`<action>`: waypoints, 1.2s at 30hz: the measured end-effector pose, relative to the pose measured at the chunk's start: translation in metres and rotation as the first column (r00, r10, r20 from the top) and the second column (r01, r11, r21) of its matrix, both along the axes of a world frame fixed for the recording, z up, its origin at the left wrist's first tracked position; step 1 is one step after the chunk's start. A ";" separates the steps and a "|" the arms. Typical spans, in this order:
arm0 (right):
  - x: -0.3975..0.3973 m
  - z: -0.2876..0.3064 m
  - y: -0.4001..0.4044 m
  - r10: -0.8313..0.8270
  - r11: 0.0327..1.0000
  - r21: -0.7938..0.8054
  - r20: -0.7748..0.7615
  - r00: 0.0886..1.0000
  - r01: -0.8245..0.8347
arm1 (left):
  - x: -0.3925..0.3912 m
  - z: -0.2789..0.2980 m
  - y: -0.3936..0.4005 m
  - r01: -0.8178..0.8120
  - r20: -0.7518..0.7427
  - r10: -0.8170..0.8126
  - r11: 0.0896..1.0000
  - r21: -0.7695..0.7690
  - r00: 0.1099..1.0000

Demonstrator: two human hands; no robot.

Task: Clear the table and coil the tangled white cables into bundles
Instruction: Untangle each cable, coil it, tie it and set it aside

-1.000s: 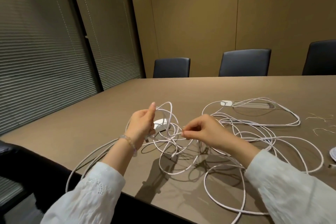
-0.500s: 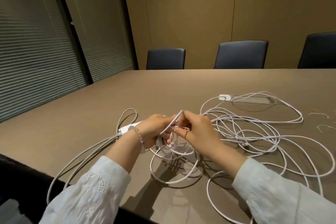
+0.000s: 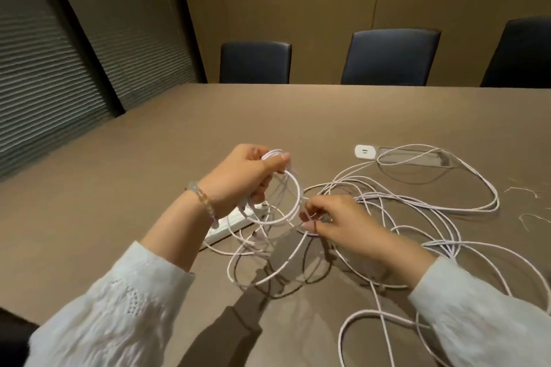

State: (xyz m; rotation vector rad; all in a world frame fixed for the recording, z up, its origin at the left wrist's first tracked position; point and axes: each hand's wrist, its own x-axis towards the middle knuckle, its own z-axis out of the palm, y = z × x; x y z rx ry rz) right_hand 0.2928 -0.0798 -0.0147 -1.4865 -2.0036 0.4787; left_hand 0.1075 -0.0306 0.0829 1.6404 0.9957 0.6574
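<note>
White cables (image 3: 417, 205) sprawl tangled on brown table (image 3: 149, 164). Left hand (image 3: 238, 179) grips raised coil (image 3: 283, 197); right hand (image 3: 337, 220) pinches strand. Power strip (image 3: 229, 225) beneath left wrist; charger (image 3: 365, 151) beside recessed table slot (image 3: 417, 156).

An office meeting room is indicated: a long brown surface (image 3: 298, 116) is lined on its far side by dark padded chairs (image 3: 390, 57), a recessed power socket (image 3: 366, 151) is set into it, and slatted blinds (image 3: 38, 74) are fitted behind glass partitions.
</note>
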 end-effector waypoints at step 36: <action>-0.001 0.225 0.004 -0.303 0.952 -0.186 -0.680 0.667 0.242 | -0.032 0.188 0.045 0.001 0.247 0.074 0.958 -0.288 0.966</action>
